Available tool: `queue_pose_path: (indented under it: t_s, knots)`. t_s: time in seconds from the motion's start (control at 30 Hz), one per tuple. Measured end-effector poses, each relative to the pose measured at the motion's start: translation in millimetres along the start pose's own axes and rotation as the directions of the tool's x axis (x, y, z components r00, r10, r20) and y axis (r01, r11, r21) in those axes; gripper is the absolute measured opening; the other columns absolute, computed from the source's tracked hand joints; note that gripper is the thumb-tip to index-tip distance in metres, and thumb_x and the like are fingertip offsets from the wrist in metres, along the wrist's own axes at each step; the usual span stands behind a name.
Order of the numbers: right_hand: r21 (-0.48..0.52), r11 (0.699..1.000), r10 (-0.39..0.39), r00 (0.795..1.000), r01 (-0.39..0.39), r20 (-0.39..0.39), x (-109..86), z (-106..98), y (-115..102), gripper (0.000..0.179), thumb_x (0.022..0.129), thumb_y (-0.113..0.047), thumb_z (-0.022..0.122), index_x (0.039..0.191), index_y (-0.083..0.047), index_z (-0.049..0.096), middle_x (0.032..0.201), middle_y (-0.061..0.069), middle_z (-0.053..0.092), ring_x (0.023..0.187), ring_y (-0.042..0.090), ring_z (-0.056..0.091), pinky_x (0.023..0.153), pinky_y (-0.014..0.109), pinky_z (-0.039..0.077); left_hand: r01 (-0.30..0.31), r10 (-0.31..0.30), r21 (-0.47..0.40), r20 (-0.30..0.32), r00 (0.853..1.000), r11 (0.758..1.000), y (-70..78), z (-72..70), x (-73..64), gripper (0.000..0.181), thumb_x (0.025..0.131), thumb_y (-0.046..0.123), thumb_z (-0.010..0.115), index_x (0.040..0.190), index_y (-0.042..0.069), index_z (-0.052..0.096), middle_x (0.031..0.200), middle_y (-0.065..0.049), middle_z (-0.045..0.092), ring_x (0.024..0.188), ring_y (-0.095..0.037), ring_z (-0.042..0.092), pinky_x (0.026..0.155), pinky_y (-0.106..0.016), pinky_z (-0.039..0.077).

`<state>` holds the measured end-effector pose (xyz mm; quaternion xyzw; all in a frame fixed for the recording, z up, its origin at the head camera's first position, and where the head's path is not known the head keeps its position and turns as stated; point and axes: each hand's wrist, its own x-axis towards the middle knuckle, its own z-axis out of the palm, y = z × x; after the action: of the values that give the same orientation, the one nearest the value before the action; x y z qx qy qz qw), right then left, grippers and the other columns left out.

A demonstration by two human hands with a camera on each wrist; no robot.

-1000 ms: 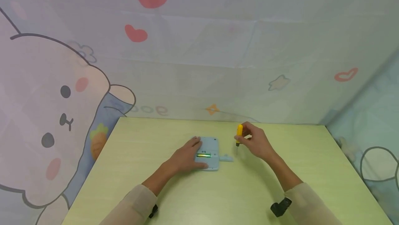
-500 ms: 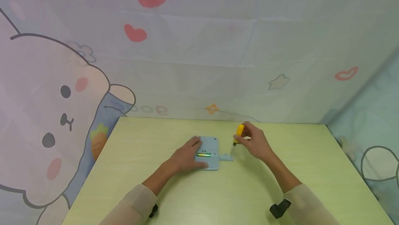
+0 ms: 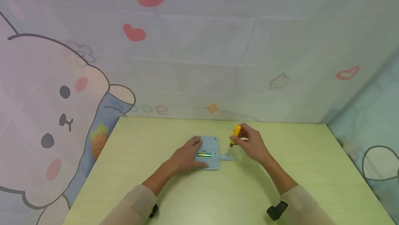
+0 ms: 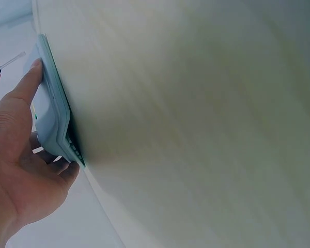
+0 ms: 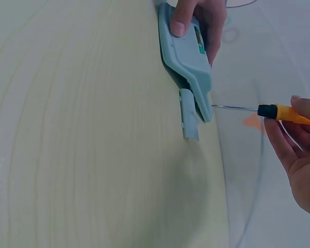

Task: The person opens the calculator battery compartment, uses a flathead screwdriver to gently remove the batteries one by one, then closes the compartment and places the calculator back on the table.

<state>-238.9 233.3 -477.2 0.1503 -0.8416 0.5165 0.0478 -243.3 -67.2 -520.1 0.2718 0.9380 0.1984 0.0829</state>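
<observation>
A light blue calculator (image 3: 209,143) lies back up on the table, a battery (image 3: 204,155) showing in its uncovered compartment. My left hand (image 3: 185,155) holds it, thumb on the back near the close edge, other fingers bent around the far end in the left wrist view. A small light blue battery cover (image 3: 226,158) lies at its right side. My right hand (image 3: 252,143) pinches a yellow-handled screwdriver (image 3: 236,131), tilted shaft down. Its tip is close to the cover in the head view; I cannot tell whether it touches.
The pale yellow-green table (image 3: 199,197) ends at a patterned cloth backdrop (image 3: 199,79) just beyond the hands. Another cloth (image 3: 371,121) hangs on the right side.
My right hand has moved left and slightly down with the screwdriver, which now tilts more, its tip closer to the battery cover. The left hand and calculator stay put.
</observation>
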Motion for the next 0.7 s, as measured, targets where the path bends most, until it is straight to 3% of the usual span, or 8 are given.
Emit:
queue_pose_path:
  t_s: [0.7]
  knots:
    - [-0.016,0.999,-0.041,0.999,0.041,-0.027,1.7,8.5,-16.7,0.024,0.099,-0.023,0.079,0.114,-0.01,0.067,0.099,0.006,0.073,0.096,0.023,0.074,0.079,0.026,0.06,-0.015,0.015,0.024,0.004,1.0,1.0,1.6,-1.8,1.1,0.101,0.091,0.061,0.077,0.162,0.0,0.04,0.173,-0.012,0.029,0.161,-0.03,0.022,0.118,-0.049,0.04]
